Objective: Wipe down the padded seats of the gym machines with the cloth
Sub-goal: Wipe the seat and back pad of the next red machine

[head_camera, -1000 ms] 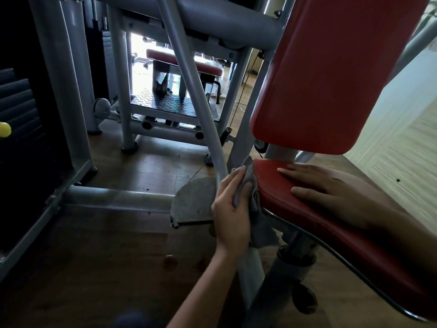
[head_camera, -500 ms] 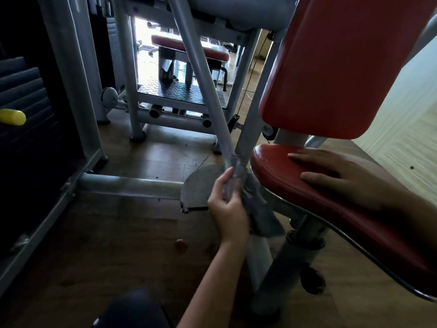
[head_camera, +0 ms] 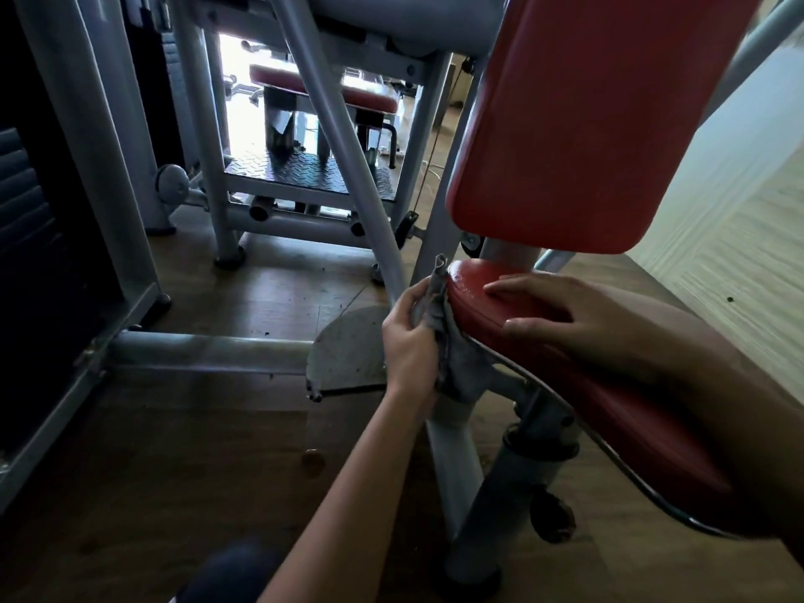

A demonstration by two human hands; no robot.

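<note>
I look down from the head camera at a red padded vinyl seat (head_camera: 470, 299) on a grey steel gym machine. My left hand (head_camera: 409, 337) has its fingers curled round a crumpled grey cloth (head_camera: 452, 361) and holds it against the seat's left edge, at the end under the backrest. The upper end of the cloth stands up just above the seat's rim, and the rest hangs below the edge over the frame.

My right hand (head_camera: 578, 315) lies flat on top of the seat with its fingers straight and slightly spread, holding nothing.

A tall red padded backrest (head_camera: 587, 124) rises right behind the seat. A slanted grey metal tube (head_camera: 339, 137) runs down just beside my left hand, and a half-round grey metal plate (head_camera: 348, 350) lies on the brown wooden floor (head_camera: 174, 450) below it. A thick grey post (head_camera: 513, 476) carries the seat. Further back, another red padded bench (head_camera: 370, 96) stands over a black checker-plate step (head_camera: 304, 171).
</note>
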